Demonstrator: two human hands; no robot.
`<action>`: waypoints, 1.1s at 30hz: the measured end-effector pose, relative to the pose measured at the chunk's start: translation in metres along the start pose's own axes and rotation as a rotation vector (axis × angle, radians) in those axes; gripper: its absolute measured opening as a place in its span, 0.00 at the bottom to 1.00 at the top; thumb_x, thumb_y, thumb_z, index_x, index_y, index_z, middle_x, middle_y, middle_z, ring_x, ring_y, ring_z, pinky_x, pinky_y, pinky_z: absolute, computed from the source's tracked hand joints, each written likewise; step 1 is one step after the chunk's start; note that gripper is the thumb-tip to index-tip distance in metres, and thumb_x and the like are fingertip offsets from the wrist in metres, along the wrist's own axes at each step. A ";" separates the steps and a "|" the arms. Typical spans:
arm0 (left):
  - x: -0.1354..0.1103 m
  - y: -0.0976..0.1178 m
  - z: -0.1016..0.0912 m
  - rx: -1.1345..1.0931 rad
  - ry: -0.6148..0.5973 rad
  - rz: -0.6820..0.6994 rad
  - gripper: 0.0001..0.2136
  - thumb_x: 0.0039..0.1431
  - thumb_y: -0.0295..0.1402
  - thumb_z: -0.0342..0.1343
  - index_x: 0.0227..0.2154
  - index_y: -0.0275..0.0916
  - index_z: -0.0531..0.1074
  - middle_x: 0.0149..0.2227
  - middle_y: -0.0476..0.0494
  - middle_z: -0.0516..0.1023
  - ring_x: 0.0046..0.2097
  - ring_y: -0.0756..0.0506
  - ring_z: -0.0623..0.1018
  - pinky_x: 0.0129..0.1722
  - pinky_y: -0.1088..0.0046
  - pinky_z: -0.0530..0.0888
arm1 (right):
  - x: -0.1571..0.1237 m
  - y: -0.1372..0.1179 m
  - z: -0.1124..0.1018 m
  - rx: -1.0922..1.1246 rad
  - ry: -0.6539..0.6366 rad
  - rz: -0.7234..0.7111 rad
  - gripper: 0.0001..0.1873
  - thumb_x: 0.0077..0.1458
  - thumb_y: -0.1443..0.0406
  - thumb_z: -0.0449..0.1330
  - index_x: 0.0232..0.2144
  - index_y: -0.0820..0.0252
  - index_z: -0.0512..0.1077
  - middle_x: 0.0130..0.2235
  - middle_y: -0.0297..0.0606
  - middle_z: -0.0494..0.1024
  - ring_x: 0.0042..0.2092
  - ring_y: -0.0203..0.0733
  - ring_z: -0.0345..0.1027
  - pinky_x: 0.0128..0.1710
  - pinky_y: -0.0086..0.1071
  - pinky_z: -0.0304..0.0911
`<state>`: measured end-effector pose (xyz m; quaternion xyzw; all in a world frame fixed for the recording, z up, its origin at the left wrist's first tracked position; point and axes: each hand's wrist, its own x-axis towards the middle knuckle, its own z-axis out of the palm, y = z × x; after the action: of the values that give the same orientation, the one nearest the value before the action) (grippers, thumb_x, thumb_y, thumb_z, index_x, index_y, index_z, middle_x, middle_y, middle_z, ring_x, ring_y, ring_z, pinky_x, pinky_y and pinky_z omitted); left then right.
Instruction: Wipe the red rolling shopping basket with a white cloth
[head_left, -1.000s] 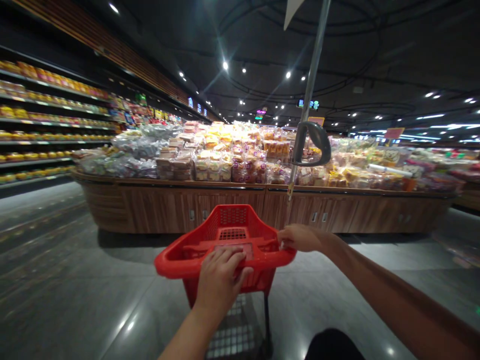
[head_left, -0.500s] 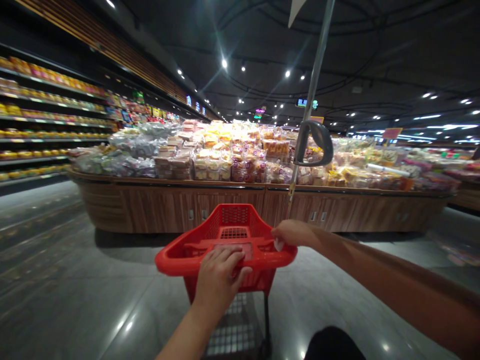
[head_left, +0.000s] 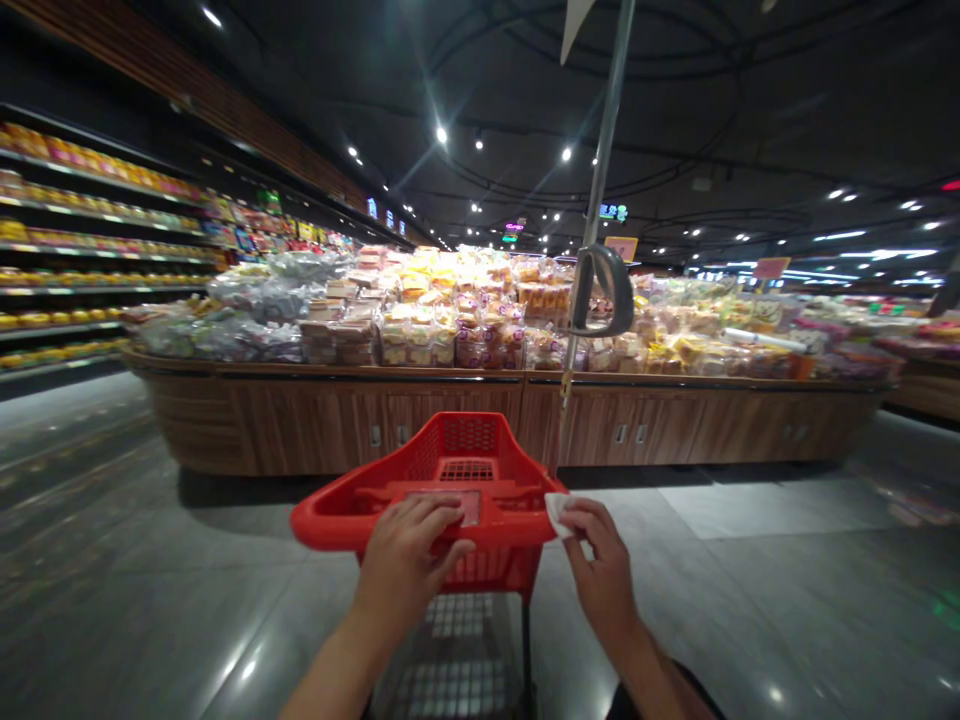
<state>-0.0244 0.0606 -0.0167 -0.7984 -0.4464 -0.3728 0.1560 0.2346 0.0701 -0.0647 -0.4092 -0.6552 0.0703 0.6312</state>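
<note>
A red plastic shopping cart (head_left: 330,522) stands in front of me, its mesh basket pointing forward. My left hand (head_left: 412,545) curls over the middle of its handle, beside a clear label panel (head_left: 469,505), with the thumb resting along the near side. At the handle's right corner, my right hand (head_left: 600,545) pinches a white tissue (head_left: 557,512) between thumb and fingers. The tissue touches the red rim there.
A wood-panelled display counter (head_left: 300,420) piled with packaged breads (head_left: 420,330) spans the way ahead. A metal pole (head_left: 607,130) with a grey loop handle (head_left: 619,290) rises just beyond the cart. Stocked shelves (head_left: 97,240) line the left side.
My right hand has swung from the far side of the handle's right corner to its near side, carrying the tissue. The left hand still rests on the handle. The view has shifted slightly.
</note>
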 end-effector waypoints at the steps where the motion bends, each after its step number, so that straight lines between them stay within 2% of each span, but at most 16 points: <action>1: 0.000 -0.002 -0.001 -0.004 -0.003 0.003 0.11 0.54 0.42 0.56 0.36 0.42 0.73 0.42 0.44 0.78 0.43 0.43 0.75 0.43 0.63 0.71 | -0.006 -0.002 0.008 0.020 0.022 -0.020 0.07 0.54 0.68 0.53 0.32 0.56 0.71 0.40 0.40 0.72 0.44 0.44 0.66 0.44 0.36 0.63; 4: -0.003 -0.010 -0.004 -0.022 0.000 0.028 0.12 0.53 0.42 0.57 0.37 0.42 0.74 0.42 0.43 0.78 0.43 0.44 0.75 0.43 0.64 0.72 | -0.008 0.004 0.019 0.059 0.081 -0.006 0.09 0.54 0.69 0.51 0.33 0.56 0.71 0.41 0.40 0.72 0.45 0.43 0.66 0.46 0.38 0.62; 8: -0.009 -0.025 -0.009 -0.037 0.018 0.069 0.12 0.51 0.41 0.59 0.37 0.42 0.74 0.42 0.44 0.78 0.44 0.44 0.76 0.44 0.64 0.72 | -0.001 0.019 0.023 0.114 0.104 0.230 0.08 0.53 0.66 0.52 0.33 0.58 0.70 0.35 0.39 0.75 0.38 0.43 0.69 0.39 0.36 0.66; 10: -0.013 -0.034 -0.014 -0.035 0.015 0.068 0.12 0.51 0.41 0.59 0.38 0.43 0.74 0.42 0.44 0.78 0.44 0.44 0.76 0.44 0.64 0.72 | -0.009 0.018 0.029 0.190 0.141 0.297 0.07 0.53 0.65 0.53 0.33 0.59 0.70 0.36 0.40 0.75 0.38 0.42 0.69 0.39 0.36 0.66; 13: -0.020 -0.047 -0.023 -0.032 -0.003 0.053 0.12 0.51 0.41 0.59 0.38 0.44 0.74 0.42 0.45 0.78 0.45 0.43 0.76 0.45 0.64 0.72 | -0.032 0.007 0.040 0.305 0.186 0.236 0.05 0.54 0.66 0.53 0.32 0.57 0.69 0.43 0.41 0.73 0.46 0.43 0.67 0.45 0.37 0.64; 16: -0.028 -0.050 -0.035 0.025 -0.022 0.026 0.13 0.50 0.42 0.59 0.39 0.45 0.73 0.43 0.45 0.78 0.46 0.41 0.76 0.50 0.56 0.68 | -0.042 -0.001 0.047 0.353 0.162 0.165 0.05 0.55 0.66 0.53 0.32 0.55 0.69 0.44 0.40 0.72 0.48 0.44 0.66 0.46 0.38 0.64; 19: -0.032 -0.027 -0.042 0.116 -0.032 0.039 0.12 0.53 0.36 0.56 0.42 0.47 0.71 0.46 0.47 0.77 0.48 0.41 0.75 0.56 0.45 0.57 | -0.031 -0.005 0.055 0.374 0.125 0.251 0.05 0.54 0.65 0.53 0.32 0.56 0.69 0.43 0.39 0.73 0.45 0.43 0.68 0.43 0.35 0.65; 21: -0.029 0.004 -0.039 0.120 -0.035 0.075 0.14 0.54 0.31 0.52 0.45 0.47 0.70 0.48 0.46 0.75 0.51 0.41 0.73 0.59 0.45 0.54 | -0.023 -0.009 0.060 0.398 0.087 0.334 0.05 0.54 0.64 0.54 0.33 0.56 0.69 0.42 0.39 0.73 0.41 0.42 0.69 0.39 0.33 0.66; 24: -0.015 0.055 -0.024 0.086 -0.069 0.106 0.17 0.55 0.34 0.52 0.50 0.43 0.66 0.50 0.42 0.73 0.53 0.41 0.71 0.57 0.51 0.59 | -0.025 -0.019 0.066 0.424 0.067 0.357 0.07 0.54 0.62 0.54 0.36 0.57 0.69 0.41 0.39 0.74 0.38 0.42 0.70 0.37 0.33 0.67; 26: -0.003 0.079 -0.010 0.103 -0.087 0.007 0.18 0.55 0.40 0.53 0.47 0.38 0.67 0.47 0.38 0.75 0.49 0.39 0.73 0.53 0.54 0.65 | -0.034 -0.026 0.067 0.421 0.057 0.317 0.09 0.54 0.61 0.53 0.36 0.57 0.69 0.39 0.38 0.75 0.38 0.42 0.70 0.37 0.34 0.67; 28: 0.006 0.090 0.001 0.185 -0.133 -0.147 0.15 0.55 0.43 0.52 0.37 0.36 0.71 0.35 0.38 0.78 0.39 0.39 0.77 0.41 0.57 0.71 | -0.043 -0.029 0.064 0.421 0.001 0.293 0.11 0.56 0.59 0.52 0.36 0.57 0.70 0.35 0.37 0.75 0.37 0.42 0.70 0.37 0.33 0.66; 30: 0.008 0.089 0.008 0.287 -0.164 -0.230 0.13 0.56 0.43 0.51 0.30 0.37 0.71 0.26 0.41 0.76 0.31 0.39 0.76 0.35 0.59 0.70 | -0.045 -0.026 0.058 0.406 -0.018 0.330 0.11 0.56 0.58 0.53 0.33 0.57 0.71 0.32 0.36 0.75 0.34 0.42 0.69 0.35 0.32 0.66; 33: 0.000 0.077 0.010 0.367 -0.126 -0.173 0.13 0.56 0.43 0.51 0.29 0.38 0.70 0.25 0.43 0.76 0.30 0.40 0.76 0.33 0.62 0.68 | -0.039 -0.020 0.051 0.333 0.149 0.410 0.10 0.53 0.60 0.55 0.33 0.58 0.72 0.33 0.37 0.76 0.35 0.43 0.70 0.36 0.33 0.66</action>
<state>0.0438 0.0239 -0.0175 -0.7372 -0.5825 -0.2465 0.2378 0.1753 0.0539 -0.0925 -0.4277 -0.4901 0.2731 0.7088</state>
